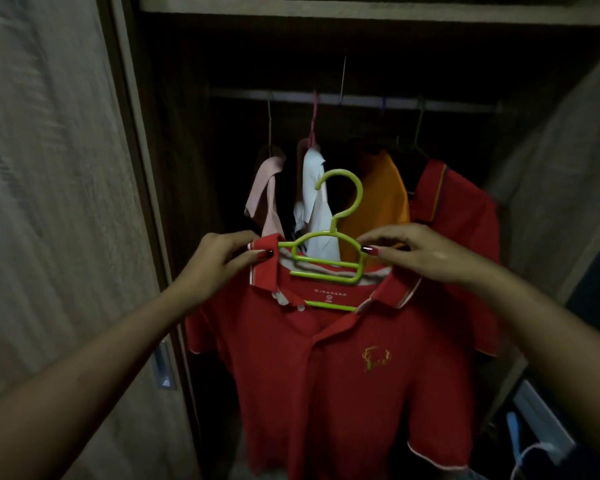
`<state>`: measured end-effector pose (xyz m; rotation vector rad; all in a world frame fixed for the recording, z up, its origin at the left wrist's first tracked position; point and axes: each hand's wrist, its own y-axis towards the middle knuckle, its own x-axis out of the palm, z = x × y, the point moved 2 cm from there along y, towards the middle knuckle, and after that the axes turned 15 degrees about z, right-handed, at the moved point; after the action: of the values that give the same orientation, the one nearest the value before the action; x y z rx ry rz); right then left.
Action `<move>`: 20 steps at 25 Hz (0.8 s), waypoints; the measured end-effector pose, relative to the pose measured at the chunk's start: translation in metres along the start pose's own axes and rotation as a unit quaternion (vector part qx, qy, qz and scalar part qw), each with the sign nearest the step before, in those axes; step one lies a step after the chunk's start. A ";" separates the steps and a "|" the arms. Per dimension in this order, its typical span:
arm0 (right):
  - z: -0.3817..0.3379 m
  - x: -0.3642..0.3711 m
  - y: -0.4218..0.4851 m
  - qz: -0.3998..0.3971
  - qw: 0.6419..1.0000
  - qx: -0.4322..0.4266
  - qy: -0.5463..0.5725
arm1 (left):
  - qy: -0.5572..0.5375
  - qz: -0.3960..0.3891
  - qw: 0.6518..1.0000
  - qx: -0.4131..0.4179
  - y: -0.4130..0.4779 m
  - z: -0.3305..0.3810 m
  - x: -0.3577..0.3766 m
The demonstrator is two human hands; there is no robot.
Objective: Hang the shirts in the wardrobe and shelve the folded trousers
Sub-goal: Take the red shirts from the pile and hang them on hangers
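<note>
A red polo [343, 368] hangs on a green hanger [329, 258], held in front of the open wardrobe [174, 140] and below the rail [354, 100]. The left hand [222, 261] pinches the left collar corner between thumb and fingers; the right hand [420, 254] is closed on the right shoulder of the hanger. The hook is free and upright, its opening facing left. Four shirts are already on the rail: pink [267, 192], white [314, 202], orange [378, 199] and a second red one [461, 209]. No folded trousers are in view. The step in hand appears to be seating the polo and squaring its collar before hanging. To do it well, keep the right hand firm on the hanger so the garment does not slide off, smooth the collar flat over both shoulders, then lift the hook above the rail. Select a gap between the hung shirts, likely left of the pink one, where the rail looks bare. Lower the hook fully over the rail before releasing either hand.
</note>
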<state>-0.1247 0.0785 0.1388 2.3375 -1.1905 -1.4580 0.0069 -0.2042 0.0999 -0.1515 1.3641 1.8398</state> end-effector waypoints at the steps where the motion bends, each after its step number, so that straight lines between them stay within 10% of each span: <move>1: 0.011 -0.011 -0.004 -0.022 0.999 0.029 -0.022 | -0.008 0.023 1.000 -0.002 0.001 -0.001 -0.001; 4: 0.040 -0.023 -0.019 -0.063 0.994 0.089 -0.030 | -0.013 0.050 0.999 -0.004 0.003 -0.005 -0.003; 10: 0.028 -0.038 -0.029 0.155 0.980 0.035 0.120 | 0.055 0.028 0.994 0.086 0.003 -0.005 0.007; 15: 0.034 -0.017 -0.035 -0.005 0.996 0.075 0.042 | 0.012 0.070 0.996 0.063 0.007 -0.002 0.008; 20: 0.014 -0.038 -0.046 -0.037 0.959 0.188 0.208 | -0.044 0.026 0.997 0.052 0.031 0.017 0.009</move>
<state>-0.1189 0.1395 0.1350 2.7701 -1.3564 -0.7341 -0.0136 -0.1874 0.1244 0.0191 1.4105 1.7906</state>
